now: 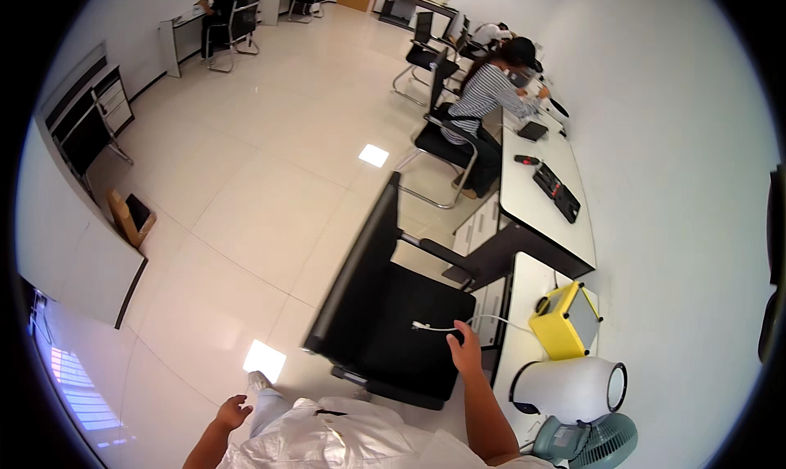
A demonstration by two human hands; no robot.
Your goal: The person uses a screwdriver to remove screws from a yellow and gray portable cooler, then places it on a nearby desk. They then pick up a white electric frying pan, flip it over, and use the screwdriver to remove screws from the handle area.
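My right hand point(465, 350) is over the seat of a black office chair point(409, 326), pinching a white cable point(442, 330) between thumb and fingers. The cable's plug end point(417, 326) sticks out to the left above the seat. From my fingers the other stretch curves right toward a yellow box-shaped device point(563, 321) with black corners, on the white desk. My left hand point(234, 412) hangs low at my left side, above the floor, fingers loosely apart with nothing in them.
A white cylindrical device point(569, 385) and a grey-green fan point(589, 440) stand right of me. Along the right wall, a person in stripes point(491, 92) sits at a desk with an open black tool case point(557, 192). An open cardboard box point(131, 217) is at left.
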